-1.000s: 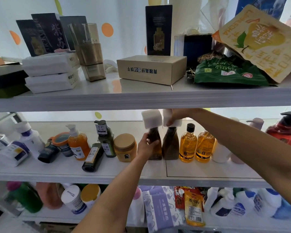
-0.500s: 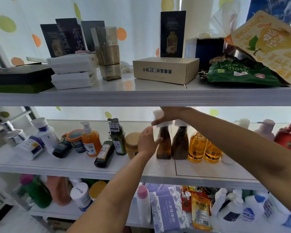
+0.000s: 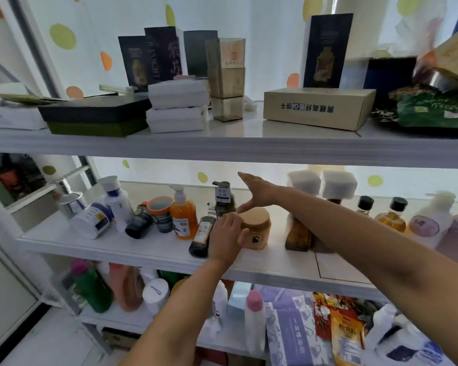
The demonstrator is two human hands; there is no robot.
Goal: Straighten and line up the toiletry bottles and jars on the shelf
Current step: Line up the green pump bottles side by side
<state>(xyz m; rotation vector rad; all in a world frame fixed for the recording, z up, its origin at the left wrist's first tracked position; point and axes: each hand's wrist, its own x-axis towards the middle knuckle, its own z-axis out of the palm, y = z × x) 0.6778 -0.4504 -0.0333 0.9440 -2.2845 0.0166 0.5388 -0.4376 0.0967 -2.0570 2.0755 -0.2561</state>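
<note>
On the middle shelf (image 3: 148,249) a tan jar (image 3: 259,229) with a wooden-coloured lid stands upright. My left hand (image 3: 226,235) wraps the jar's left side, thumb on its front. My right hand (image 3: 257,192) hovers open just behind and above the lid, fingers spread. A dark bottle (image 3: 202,235) lies on its side beside my left hand. Behind it stand a green pump bottle (image 3: 224,200) and an orange pump bottle (image 3: 183,219). Two brown bottles (image 3: 298,233) with white square caps stand right of the jar, partly hidden by my right forearm.
Further left a white jar (image 3: 90,224) and a dark tube (image 3: 139,223) lie tipped beside an upright white bottle (image 3: 117,203) and an orange-rimmed jar (image 3: 161,212). Amber bottles (image 3: 391,217) and pale bottles (image 3: 431,220) stand at the right. The upper shelf holds boxes (image 3: 317,108).
Both hands have left the two brown white-capped bottles and moved left to the tan jar. My left hand now grips the jar. The view has swung left.
</note>
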